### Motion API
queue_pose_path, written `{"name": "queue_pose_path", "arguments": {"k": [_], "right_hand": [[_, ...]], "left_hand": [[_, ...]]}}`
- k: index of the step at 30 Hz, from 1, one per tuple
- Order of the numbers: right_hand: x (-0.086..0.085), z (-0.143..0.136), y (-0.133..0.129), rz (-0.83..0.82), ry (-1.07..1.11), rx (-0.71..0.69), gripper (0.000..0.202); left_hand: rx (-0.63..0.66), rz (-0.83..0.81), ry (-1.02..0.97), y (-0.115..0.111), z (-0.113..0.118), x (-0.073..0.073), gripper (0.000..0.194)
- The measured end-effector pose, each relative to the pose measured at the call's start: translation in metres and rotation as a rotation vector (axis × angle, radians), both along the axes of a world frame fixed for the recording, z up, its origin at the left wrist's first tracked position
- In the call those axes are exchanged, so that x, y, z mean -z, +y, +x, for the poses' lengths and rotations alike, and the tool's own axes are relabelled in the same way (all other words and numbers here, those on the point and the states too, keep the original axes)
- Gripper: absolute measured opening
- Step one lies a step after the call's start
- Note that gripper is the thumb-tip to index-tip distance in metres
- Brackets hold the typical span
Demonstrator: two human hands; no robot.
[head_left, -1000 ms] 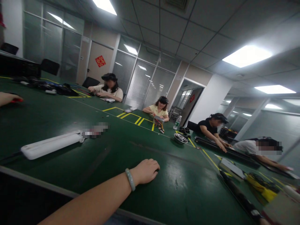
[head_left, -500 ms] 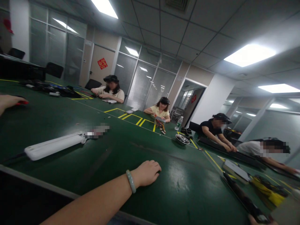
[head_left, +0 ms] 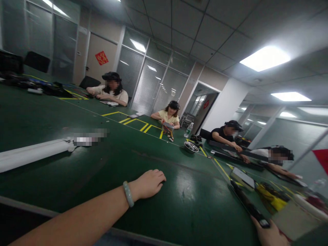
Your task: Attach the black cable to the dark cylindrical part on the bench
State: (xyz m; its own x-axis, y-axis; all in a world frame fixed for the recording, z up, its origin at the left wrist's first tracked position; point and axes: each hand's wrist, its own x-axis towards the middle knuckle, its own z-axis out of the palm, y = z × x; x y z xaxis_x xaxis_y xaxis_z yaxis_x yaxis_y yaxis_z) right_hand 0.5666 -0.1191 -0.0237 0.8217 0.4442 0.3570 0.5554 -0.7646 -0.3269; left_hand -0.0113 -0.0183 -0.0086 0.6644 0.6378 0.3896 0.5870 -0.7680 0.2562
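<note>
My left hand, with a pale green bangle at the wrist, rests palm down on the green table. Its fingers lie loosely bent on the surface, with nothing visible in them. At the lower right, my right hand is closed around the near end of a long black bar-shaped device, which slants away along the table. What exactly the device is I cannot make out. A long white device lies left of my left hand, cut off by the frame; its tip is pixelated.
Beyond the black device lie a white box-like item and a yellow bundle. A beige bin stands at the right. A metal bowl and a bottle are farther back. Several people work around the table.
The view has swung right, so things appear farther left. A co-worker's hand with a red item has left the left edge. More of my right hand shows on the black device.
</note>
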Motion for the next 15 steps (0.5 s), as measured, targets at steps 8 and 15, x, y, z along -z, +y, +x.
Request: {"name": "queue_pose_path", "arguments": {"k": [8, 15], "right_hand": [[0.01, 0.018, -0.004, -0.029, 0.007, 0.014, 0.068], [0.006, -0.004, -0.027, -0.032, 0.016, -0.035, 0.064]], "left_hand": [[0.004, 0.006, -0.023, 0.002, 0.001, 0.003, 0.027], [0.01, 0.028, -0.052, 0.002, -0.001, 0.005, 0.024]]}}
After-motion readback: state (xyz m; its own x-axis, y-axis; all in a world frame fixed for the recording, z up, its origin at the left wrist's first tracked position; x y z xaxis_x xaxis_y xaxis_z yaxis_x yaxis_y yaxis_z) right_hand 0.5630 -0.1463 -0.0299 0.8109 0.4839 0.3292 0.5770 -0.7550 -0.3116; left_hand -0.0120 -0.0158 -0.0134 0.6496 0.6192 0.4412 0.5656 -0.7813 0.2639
